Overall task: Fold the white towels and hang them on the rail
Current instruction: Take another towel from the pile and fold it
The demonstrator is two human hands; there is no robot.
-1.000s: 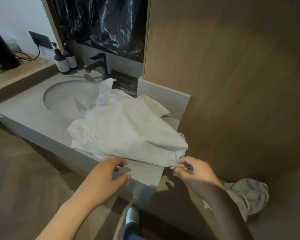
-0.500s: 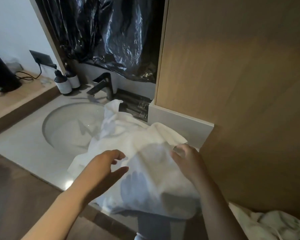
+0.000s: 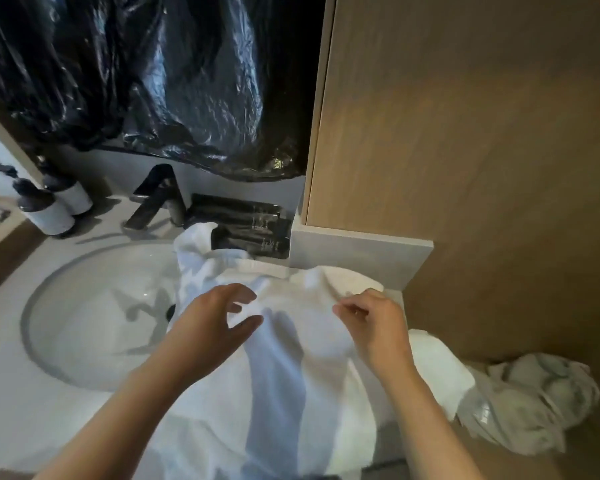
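Pale stone counter point(image 3: 21, 393) fills the lower left, with a round basin point(image 3: 84, 306) sunk into it and a black faucet point(image 3: 160, 199) behind. A white towel point(image 3: 291, 393) lies heaped on the counter just right of the basin. Its left side spills over the bowl's right rim and its near part hangs over the counter's front edge.

Both hands are above the towel's upper middle. The left hand point(image 3: 212, 327) is released, with its fingers spread and lightly curved just over the cloth. It casts a shadow on the towel. The right hand point(image 3: 378, 327) is near the towel's far right fold with its fingers curled in. I cannot tell whether they pinch the cloth or only rest on it.

On the right the towel runs up to a low grey upstand point(image 3: 361, 251), and a wood panel point(image 3: 465, 133) rises behind that, closing off that side. Black packets point(image 3: 253, 230) sit at the towel's far edge, touching it. Open counter and the basin lie to the left, with two dispenser bottles point(image 3: 52, 213) at the far left corner. Black plastic sheeting point(image 3: 170, 81) hangs over the wall above.

The towel is rumpled and unfolded, with soft ridges and one corner poking up towards the faucet. A crumpled pale cloth point(image 3: 534, 403) lies lower right, off the counter's end.
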